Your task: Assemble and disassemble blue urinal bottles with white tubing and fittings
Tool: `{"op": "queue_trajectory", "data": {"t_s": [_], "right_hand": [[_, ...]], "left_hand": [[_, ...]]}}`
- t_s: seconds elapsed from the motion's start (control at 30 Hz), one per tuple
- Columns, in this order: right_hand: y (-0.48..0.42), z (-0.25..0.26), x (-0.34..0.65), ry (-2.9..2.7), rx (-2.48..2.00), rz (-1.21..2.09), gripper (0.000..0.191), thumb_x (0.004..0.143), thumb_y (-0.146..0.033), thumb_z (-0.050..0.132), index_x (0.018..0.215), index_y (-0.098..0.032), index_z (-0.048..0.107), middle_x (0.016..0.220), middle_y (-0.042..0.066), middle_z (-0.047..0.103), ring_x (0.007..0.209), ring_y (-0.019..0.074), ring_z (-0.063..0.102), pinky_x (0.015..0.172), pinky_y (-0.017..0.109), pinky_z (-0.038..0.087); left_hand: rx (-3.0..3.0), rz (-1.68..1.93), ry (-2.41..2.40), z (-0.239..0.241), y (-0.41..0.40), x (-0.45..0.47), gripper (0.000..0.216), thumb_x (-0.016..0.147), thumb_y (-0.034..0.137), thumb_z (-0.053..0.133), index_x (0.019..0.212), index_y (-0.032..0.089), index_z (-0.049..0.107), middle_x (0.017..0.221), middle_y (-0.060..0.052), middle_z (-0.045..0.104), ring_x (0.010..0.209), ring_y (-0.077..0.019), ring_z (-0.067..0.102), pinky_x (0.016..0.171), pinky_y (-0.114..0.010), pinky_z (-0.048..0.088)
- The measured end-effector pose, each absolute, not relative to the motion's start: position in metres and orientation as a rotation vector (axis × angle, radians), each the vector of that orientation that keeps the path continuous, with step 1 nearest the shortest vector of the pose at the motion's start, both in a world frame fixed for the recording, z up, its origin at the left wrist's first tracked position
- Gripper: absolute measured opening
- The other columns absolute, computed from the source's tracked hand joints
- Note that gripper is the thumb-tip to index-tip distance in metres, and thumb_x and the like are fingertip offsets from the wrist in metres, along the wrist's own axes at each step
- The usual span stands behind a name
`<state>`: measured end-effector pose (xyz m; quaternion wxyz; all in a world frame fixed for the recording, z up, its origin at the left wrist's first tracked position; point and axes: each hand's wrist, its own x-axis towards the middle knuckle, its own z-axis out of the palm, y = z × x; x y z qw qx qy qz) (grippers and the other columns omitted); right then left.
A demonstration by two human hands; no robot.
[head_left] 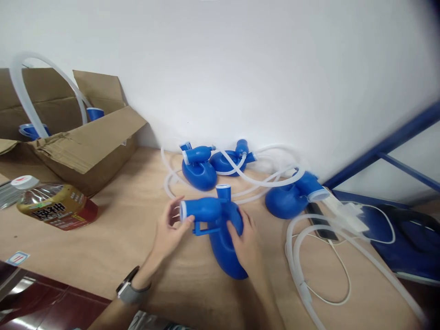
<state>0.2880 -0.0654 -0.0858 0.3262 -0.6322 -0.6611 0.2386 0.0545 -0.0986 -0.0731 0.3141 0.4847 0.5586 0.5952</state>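
A blue plastic vessel [220, 224] with a white-rimmed spout lies on the wooden table [130, 229] in front of me. My left hand [170, 231] pinches the white rim of its spout, thumb and fingers closed round the tip. Lower down, my right hand [245, 245] wraps round the vessel's rounded body. Behind it, by the wall, lie three more blue vessels [199, 169] [228, 160] [292, 197] tangled in white tubing [261, 181].
An open cardboard box [82, 146] at the left holds more tubing and blue parts. A bottle of yellow liquid [51, 204] lies on its side near it. Loose white hose [299, 261] and a phone with cable [321, 224] lie at the right, beside a blue metal frame [388, 144].
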Motion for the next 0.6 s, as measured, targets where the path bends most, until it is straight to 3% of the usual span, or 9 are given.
{"op": "queue_trajectory", "data": {"t_s": [0.1, 0.17, 0.27, 0.37, 0.43, 0.5, 0.6], "right_hand": [[-0.058, -0.091, 0.287, -1.702, -1.682, 0.340, 0.074, 0.099, -0.059, 0.047, 0.156, -0.012, 0.047, 0.149, 0.021, 0.058, 0.135, 0.0431, 0.055, 0.109, 0.068, 0.047], [-0.059, -0.088, 0.282, -1.690, -1.584, -0.013, 0.063, 0.100, -0.050, 0.054, 0.151, -0.012, 0.052, 0.146, 0.024, 0.059, 0.135, 0.0437, 0.055, 0.111, 0.071, 0.043], [-0.077, -0.075, 0.270, -1.854, -1.169, -0.252, 0.045, 0.096, -0.031, 0.067, 0.140, -0.020, 0.061, 0.135, 0.016, 0.067, 0.134, 0.0345, 0.057, 0.119, 0.063, 0.040], [-0.105, -0.066, 0.260, -2.177, -0.843, 0.055, 0.063, 0.089, -0.042, 0.079, 0.145, -0.023, 0.057, 0.136, 0.012, 0.067, 0.133, 0.0292, 0.059, 0.117, 0.049, 0.050], [-0.122, -0.066, 0.257, -2.286, -0.857, 0.269, 0.090, 0.079, -0.059, 0.085, 0.154, -0.024, 0.049, 0.148, 0.014, 0.060, 0.137, 0.0323, 0.058, 0.114, 0.048, 0.054], [-0.135, -0.069, 0.263, -2.291, -0.982, 0.464, 0.108, 0.071, -0.063, 0.089, 0.161, -0.027, 0.040, 0.157, 0.014, 0.052, 0.141, 0.0342, 0.057, 0.113, 0.048, 0.056], [-0.152, -0.072, 0.287, -2.120, -1.158, 0.821, 0.111, 0.073, -0.059, 0.089, 0.165, -0.030, 0.033, 0.159, 0.012, 0.050, 0.142, 0.0311, 0.057, 0.115, 0.042, 0.055]], "left_hand": [[1.061, 1.460, 1.513, -0.076, -0.106, 0.024, 0.063, 0.083, 0.058, 0.076, 0.127, 0.016, 0.060, 0.107, -0.008, 0.070, 0.082, -0.0209, 0.069, 0.063, -0.029, 0.058], [1.016, 1.340, 1.590, -0.079, -0.112, 0.009, 0.065, 0.080, 0.064, 0.077, 0.120, 0.014, 0.063, 0.104, -0.009, 0.069, 0.078, -0.0205, 0.067, 0.059, -0.028, 0.056], [1.013, 1.192, 1.604, -0.081, -0.121, 0.005, 0.068, 0.079, 0.067, 0.077, 0.120, 0.014, 0.063, 0.104, -0.009, 0.070, 0.078, -0.0214, 0.068, 0.058, -0.028, 0.056], [1.076, 1.117, 1.458, -0.077, -0.126, 0.019, 0.063, 0.082, 0.064, 0.077, 0.120, 0.015, 0.064, 0.107, -0.010, 0.071, 0.087, -0.0237, 0.070, 0.065, -0.030, 0.058], [1.128, 1.084, 1.326, -0.073, -0.128, 0.034, 0.058, 0.083, 0.059, 0.079, 0.121, 0.017, 0.066, 0.112, -0.010, 0.072, 0.100, -0.0257, 0.071, 0.080, -0.032, 0.060], [1.143, 1.060, 1.210, -0.071, -0.131, 0.048, 0.056, 0.083, 0.055, 0.082, 0.124, 0.020, 0.067, 0.119, -0.010, 0.073, 0.110, -0.0272, 0.070, 0.092, -0.033, 0.059], [1.123, 0.961, 1.018, -0.075, -0.134, 0.064, 0.058, 0.087, 0.052, 0.081, 0.134, 0.024, 0.063, 0.127, -0.011, 0.072, 0.111, -0.0277, 0.071, 0.090, -0.033, 0.060]]}}
